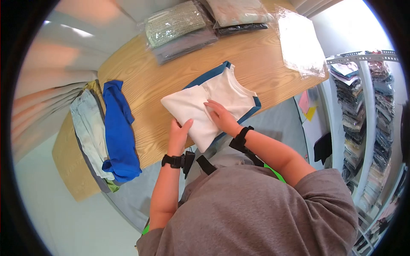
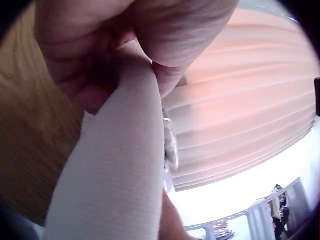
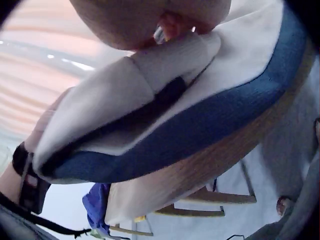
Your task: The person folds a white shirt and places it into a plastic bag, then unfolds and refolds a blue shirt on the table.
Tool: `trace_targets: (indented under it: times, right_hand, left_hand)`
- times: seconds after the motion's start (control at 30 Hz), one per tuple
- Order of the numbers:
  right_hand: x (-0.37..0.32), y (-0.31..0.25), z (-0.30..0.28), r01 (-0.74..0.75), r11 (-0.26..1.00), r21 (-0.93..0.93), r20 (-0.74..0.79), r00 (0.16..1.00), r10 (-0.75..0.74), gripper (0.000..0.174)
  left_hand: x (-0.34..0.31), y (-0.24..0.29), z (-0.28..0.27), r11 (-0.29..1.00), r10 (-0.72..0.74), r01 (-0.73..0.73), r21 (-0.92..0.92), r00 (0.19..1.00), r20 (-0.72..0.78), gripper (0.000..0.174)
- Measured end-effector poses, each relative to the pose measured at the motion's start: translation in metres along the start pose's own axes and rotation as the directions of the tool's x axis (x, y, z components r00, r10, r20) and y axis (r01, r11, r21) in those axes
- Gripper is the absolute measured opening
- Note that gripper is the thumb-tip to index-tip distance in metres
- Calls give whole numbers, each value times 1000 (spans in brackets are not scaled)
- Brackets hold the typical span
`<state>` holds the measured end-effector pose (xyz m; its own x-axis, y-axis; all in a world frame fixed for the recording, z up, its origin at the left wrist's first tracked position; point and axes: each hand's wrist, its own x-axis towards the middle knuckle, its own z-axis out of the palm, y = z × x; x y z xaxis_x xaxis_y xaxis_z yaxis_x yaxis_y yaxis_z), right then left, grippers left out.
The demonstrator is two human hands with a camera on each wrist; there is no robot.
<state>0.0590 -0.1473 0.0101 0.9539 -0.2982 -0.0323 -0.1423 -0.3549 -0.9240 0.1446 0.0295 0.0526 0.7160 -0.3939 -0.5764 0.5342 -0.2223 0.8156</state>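
A white garment with blue side panels (image 1: 190,102) lies partly folded on the wooden table, its neckline toward the far right. At its near-left fold, my left hand (image 1: 178,135) grips the edge, thumb above and fingers below. In the left wrist view, white ribbed fabric (image 2: 115,160) runs out from between the thumb and curled fingers. My right hand (image 1: 224,119) rests on top of the folded layer with fingers extended. From the right wrist view, the folded flap (image 3: 100,100) lies over a blue panel (image 3: 200,130), right under the fingertips.
On the left of the table (image 1: 147,81) lie a blue garment (image 1: 119,132) and light-blue jeans (image 1: 87,123) over other clothes. Plastic-wrapped garments (image 1: 177,25) sit at the far edge, clear plastic bags (image 1: 301,42) at the far right. A shelf rack (image 1: 363,106) with packed clothes stands right.
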Motion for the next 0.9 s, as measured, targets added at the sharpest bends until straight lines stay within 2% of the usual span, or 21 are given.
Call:
trace_targets:
  times: [0.03,0.07,0.1,0.13,0.17,0.2,0.23,0.27,0.3,0.33,0.37,0.4,0.47,0.5,0.57,0.6,0.67,0.8,0.83,0.87,0.9]
  right_hand:
    - [0,4,-3,-4,1000,-3,-9,1000,4,34]
    - [0,10,-5,-60,988,146,30,998,56,34]
    - [1,15,-9,-119,950,290,76,992,101,35]
    - [3,14,-15,-121,949,290,68,992,105,35]
    - [6,13,-21,-352,733,582,233,936,265,39]
    - [9,14,-29,-539,383,750,432,838,333,44]
    - [9,31,-34,-564,315,764,477,821,313,47]
    - [12,52,-24,-520,115,846,483,840,246,50]
    - [14,56,-30,-511,113,852,474,845,248,50]
    - [15,60,-36,-509,107,854,471,843,259,50]
    - [16,64,-42,-508,100,856,468,842,269,50]
    - [17,68,-48,-506,93,858,466,840,278,50]
    - [19,74,-57,-505,75,860,464,835,295,51]
    - [20,77,-61,-505,65,861,465,832,303,51]
    - [21,81,-67,-508,42,860,470,823,319,51]
    - [20,83,-70,-509,29,860,473,817,329,51]
    - [14,85,-76,-513,-1,858,480,802,354,51]
    - [8,77,-89,-521,-45,852,494,774,397,52]
    - [8,45,-99,-505,-151,850,514,733,444,56]
    - [1,43,-99,-501,-152,852,512,734,447,56]
    - [-9,45,-104,-415,-240,877,478,803,357,58]
  left_hand:
    - [-6,14,11,1000,14,-14,-12,1000,25,46]
    - [-8,21,22,1000,14,-14,-10,999,34,46]
    - [-8,25,33,995,98,-96,-28,990,101,49]
    - [-10,31,45,983,180,-174,-52,970,165,52]
    - [-10,38,55,986,165,-159,-45,955,248,58]
    - [-10,45,65,991,126,-106,-78,939,321,69]
    - [-4,37,76,982,170,-127,-140,919,357,68]
    - [3,29,86,968,215,-144,-203,896,389,68]
    - [5,33,95,970,213,-143,-198,892,399,68]
    - [7,37,102,820,409,-521,239,824,393,65]
    - [10,40,110,377,549,-712,592,687,476,63]
    - [16,40,116,372,546,-717,589,682,486,63]
    - [28,38,126,26,464,-766,642,578,671,58]
    - [34,32,130,22,457,-770,638,576,678,58]
    - [44,19,137,-65,393,-681,730,655,646,58]
    - [49,17,141,-68,384,-685,726,654,652,58]
    - [56,11,148,-93,372,-606,790,715,592,58]
    - [61,8,153,-53,374,-543,838,767,521,57]
    - [62,8,153,-36,366,-523,852,786,498,57]
    - [63,7,153,-19,360,-501,865,804,473,57]
    - [63,7,154,-15,359,-503,864,804,474,57]
